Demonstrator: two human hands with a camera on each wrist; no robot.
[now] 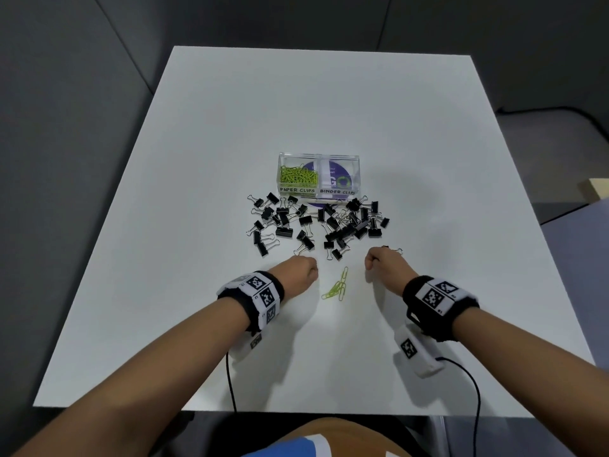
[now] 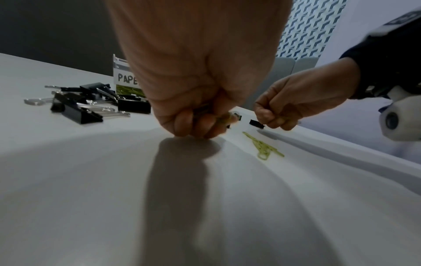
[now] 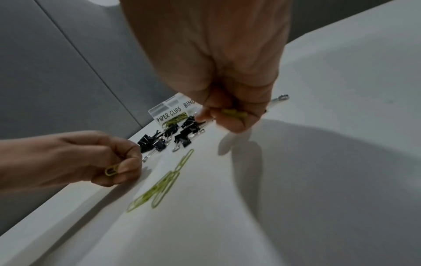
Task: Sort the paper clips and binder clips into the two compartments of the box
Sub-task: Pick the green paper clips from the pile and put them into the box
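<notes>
Nearest the clear plastic two-compartment box (image 1: 319,173) on the white desk (image 1: 204,159): scattered black binder clips (image 1: 316,224), then loose green paper clips (image 1: 336,287). Either side of these, left hand (image 1: 300,271) and right hand (image 1: 385,261), each grip curled around green paper clips. More filling the box's left compartment.

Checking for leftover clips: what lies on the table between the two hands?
A few green paper clips lie on the bare white table between the left hand and right hand, clearest in the head view.
</notes>
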